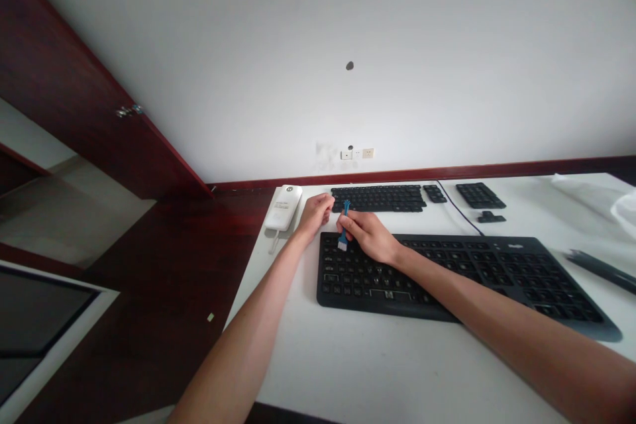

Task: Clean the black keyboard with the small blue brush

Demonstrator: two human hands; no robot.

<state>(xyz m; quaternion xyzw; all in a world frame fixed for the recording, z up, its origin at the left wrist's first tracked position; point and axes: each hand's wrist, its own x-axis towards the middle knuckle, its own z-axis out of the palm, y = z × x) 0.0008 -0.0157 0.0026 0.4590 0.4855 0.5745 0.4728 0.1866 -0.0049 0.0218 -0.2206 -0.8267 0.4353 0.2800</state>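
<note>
My right hand [370, 233] is closed around a small blue cleaning brush [343, 236]. The brush's white bristles point down at the upper left part of a black keyboard [387, 310], whose keycaps are off, leaving bare key sockets. Whether the bristles touch it I cannot tell. To the left, my left hand [317, 213] rests in a loose fist at the table, with nothing seen sticking out of it. Just right of that fist lies a block of black keycaps [380, 199], set out in rows behind the keyboard.
A white device with a cable [284, 208] lies at the table's [397, 358] left edge. Further keycap groups [479, 196] sit at the back right, beside the keyboard cable. On the right are a dark slim object [603, 270] and clear plastic [626, 212]. A wall stands behind.
</note>
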